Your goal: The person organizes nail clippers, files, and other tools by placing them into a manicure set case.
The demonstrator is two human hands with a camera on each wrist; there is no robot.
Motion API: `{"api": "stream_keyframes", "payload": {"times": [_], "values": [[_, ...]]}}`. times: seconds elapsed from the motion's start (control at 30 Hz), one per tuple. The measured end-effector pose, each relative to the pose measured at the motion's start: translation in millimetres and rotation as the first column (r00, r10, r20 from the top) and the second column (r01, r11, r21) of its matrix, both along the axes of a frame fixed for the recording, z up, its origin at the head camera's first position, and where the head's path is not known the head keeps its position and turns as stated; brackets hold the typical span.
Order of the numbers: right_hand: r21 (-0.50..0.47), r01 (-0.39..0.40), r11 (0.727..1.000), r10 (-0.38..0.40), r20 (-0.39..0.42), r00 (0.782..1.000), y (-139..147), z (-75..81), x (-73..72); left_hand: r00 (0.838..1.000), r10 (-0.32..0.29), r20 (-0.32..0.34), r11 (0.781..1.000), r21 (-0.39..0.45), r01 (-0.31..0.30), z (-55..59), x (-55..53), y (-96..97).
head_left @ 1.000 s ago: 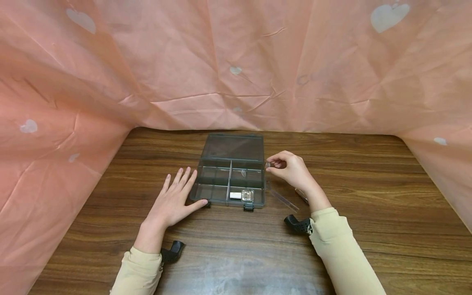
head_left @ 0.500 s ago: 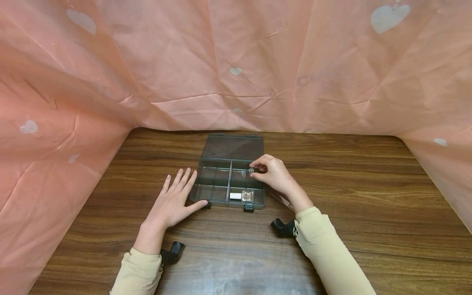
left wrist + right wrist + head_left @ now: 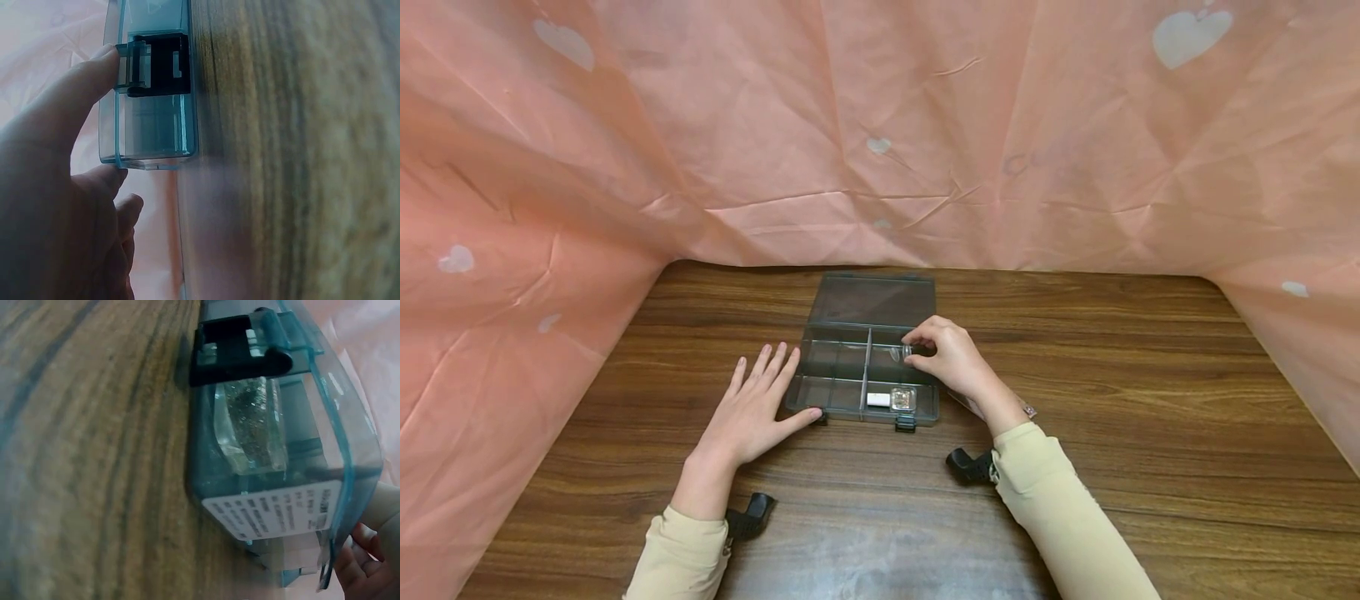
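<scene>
A grey see-through compartment box (image 3: 837, 360) lies with its lid (image 3: 876, 300) swung back. My left hand (image 3: 747, 418) spreads its fingers along the box's left side, its thumb at a front latch (image 3: 159, 65) in the left wrist view. Over the back right compartment, my right hand (image 3: 953, 357) pinches a small clear round piece (image 3: 907, 351) between thumb and fingers. Beside it in that compartment is another clear piece (image 3: 894, 353). The front right compartment holds a white block (image 3: 877, 399) and a small clear case (image 3: 902, 399) with glittery contents.
A clear strip (image 3: 964, 404) lies right of the box, partly under my right forearm, with a small shiny object (image 3: 1028, 409) beyond it. A printed label (image 3: 281, 509) is on the box's side. Pink cloth (image 3: 1000, 192) hangs behind the wooden table (image 3: 1135, 375).
My right hand has moved left from beside the box to over its back right compartment, carrying the clear piece, then slightly lower. The left hand has stayed in place.
</scene>
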State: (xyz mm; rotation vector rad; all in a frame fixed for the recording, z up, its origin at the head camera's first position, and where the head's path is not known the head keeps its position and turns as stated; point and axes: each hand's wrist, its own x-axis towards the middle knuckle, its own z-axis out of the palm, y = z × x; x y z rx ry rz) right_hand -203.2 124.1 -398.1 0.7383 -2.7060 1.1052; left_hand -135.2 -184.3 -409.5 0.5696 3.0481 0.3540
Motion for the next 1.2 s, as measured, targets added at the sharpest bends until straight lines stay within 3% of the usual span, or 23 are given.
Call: {"api": "stream_keyframes", "payload": {"times": [0.63, 1.2], "values": [[0.008, -0.007, 1.0, 0.008, -0.027, 1.0, -0.1, -4.3, -0.3, 1.0, 0.004, 0.0, 1.0, 0.005, -0.004, 0.1, 0.2, 0.5], [-0.009, 0.003, 1.0, -0.003, -0.004, 1.0, -0.3, -2.2, 0.7, 1.0, 0.002, 0.003, 1.0, 0.001, -0.002, -0.1, 0.1, 0.3]]}}
